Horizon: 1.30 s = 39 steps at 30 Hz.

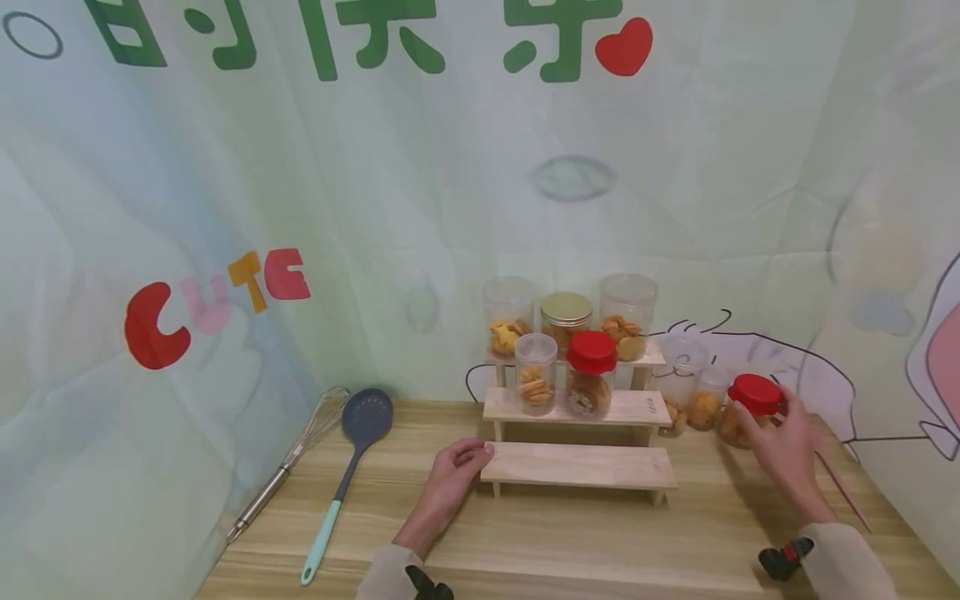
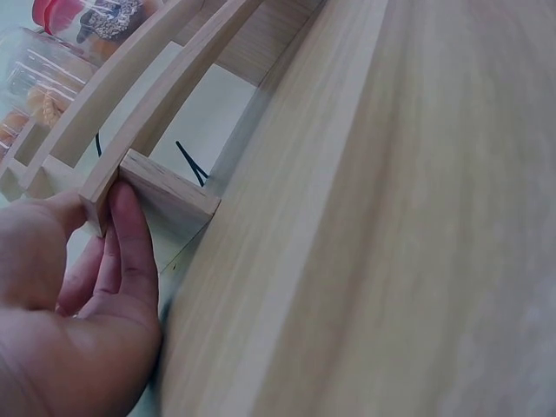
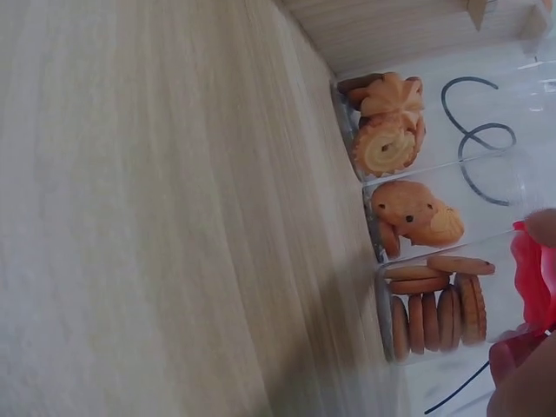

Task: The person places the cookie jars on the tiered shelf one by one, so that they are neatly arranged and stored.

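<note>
With my left hand (image 1: 450,483) I pinch the left end of the lowest step of a three-tier wooden stand (image 1: 577,465); in the left wrist view the thumb and fingers (image 2: 132,239) close around the corner of the board. My right hand (image 1: 783,454) holds the red lid (image 1: 754,393) of a clear cookie jar (image 3: 434,304) at the right of the stand. Round cookies lie stacked inside that jar, whose base is at the tabletop. Beside it stand two clear jars, one with cookies (image 1: 703,410) and a taller one (image 1: 675,412) nearer the stand.
On the middle step are a small clear jar (image 1: 536,379) and a red-lidded jar (image 1: 591,387). The top step bears three jars, the central one with a gold lid (image 1: 566,308). A whisk (image 1: 281,471) and a slotted turner (image 1: 367,417) lie at the left. A printed curtain (image 1: 420,208) hangs behind.
</note>
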Each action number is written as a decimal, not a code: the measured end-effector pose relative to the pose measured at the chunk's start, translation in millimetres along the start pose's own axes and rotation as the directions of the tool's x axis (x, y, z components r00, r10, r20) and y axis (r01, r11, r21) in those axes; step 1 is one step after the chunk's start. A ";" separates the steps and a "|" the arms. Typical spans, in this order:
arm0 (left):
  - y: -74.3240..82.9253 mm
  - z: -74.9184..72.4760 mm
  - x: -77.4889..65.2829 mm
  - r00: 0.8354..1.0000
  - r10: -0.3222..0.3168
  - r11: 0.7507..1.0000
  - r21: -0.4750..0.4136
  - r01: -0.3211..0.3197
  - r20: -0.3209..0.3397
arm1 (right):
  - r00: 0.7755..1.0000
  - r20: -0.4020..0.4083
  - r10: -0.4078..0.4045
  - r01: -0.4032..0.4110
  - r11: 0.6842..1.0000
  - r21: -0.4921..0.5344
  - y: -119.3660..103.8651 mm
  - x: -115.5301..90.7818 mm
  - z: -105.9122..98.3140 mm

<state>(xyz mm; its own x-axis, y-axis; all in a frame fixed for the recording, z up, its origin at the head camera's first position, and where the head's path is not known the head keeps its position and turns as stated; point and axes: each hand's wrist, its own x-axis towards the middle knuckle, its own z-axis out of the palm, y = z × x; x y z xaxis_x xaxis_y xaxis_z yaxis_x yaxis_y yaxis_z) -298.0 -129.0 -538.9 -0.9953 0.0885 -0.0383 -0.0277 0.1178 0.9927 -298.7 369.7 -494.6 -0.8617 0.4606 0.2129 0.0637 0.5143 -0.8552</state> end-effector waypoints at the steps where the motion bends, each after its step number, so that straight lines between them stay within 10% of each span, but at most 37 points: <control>1: -0.3 0.2 0.3 1.000 -0.001 1.000 -0.001 0.001 0.000 | 1.000 -0.002 0.005 -0.005 1.000 -0.002 0.9 0.5 0.3; 39: 3.9 0.1 -1.3 1.000 -0.011 1.000 -0.022 0.011 0.003 | 0.999 -0.040 -0.001 0.001 1.000 0.001 8.7 1.5 -0.4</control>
<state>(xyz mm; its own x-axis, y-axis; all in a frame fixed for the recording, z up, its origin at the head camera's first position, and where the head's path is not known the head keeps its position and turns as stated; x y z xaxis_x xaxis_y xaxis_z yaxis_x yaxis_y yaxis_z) -296.8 -128.5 -535.0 -0.9947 0.0902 -0.0491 -0.0403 0.0967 0.9945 -299.3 375.2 -501.6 -0.8410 0.4886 0.2322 0.0624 0.5140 -0.8555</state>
